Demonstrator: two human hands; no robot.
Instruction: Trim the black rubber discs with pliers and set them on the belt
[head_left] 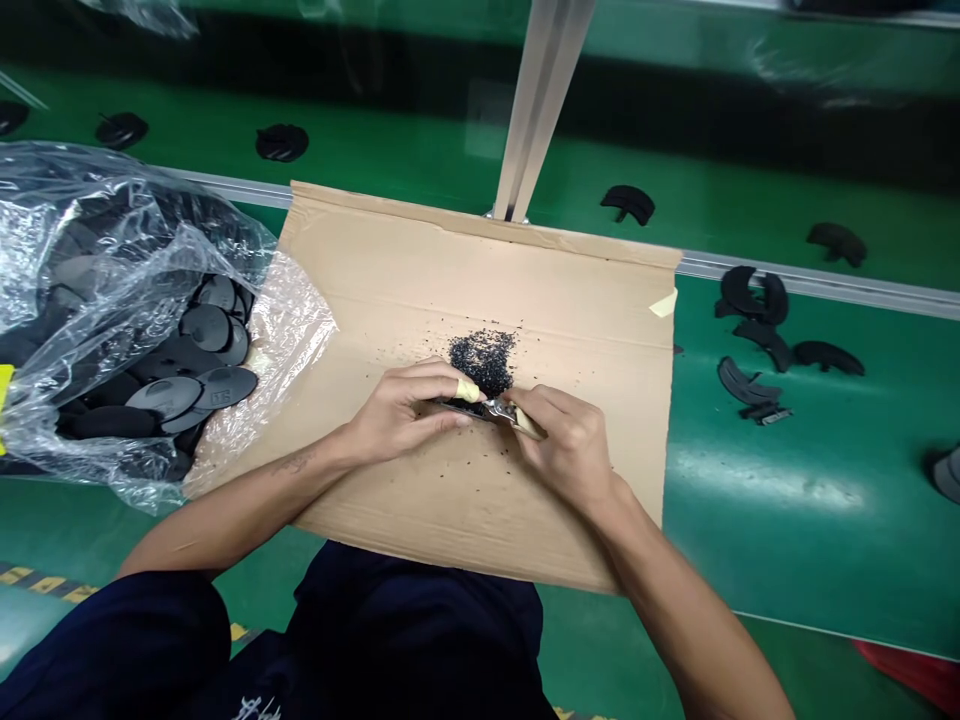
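Observation:
My left hand (409, 410) is closed on a flat black part (450, 405), pressing it against a brown cardboard sheet (420, 290). A tan wrap covers one fingertip. My right hand (566, 440) grips a small trimming tool (514, 415) with a metal blade, its tip at the edge of the part. A heap of black shavings (484, 360) lies just beyond my fingers, with loose specks scattered around.
A clear plastic bag (97, 230) at the left holds several black round parts (202, 330). Curved black pieces (757, 335) lie on the green bench at the right. More pieces sit on a green conveyor belt (420, 160) behind a metal rail (817, 280). A metal post (536, 100) rises at the back.

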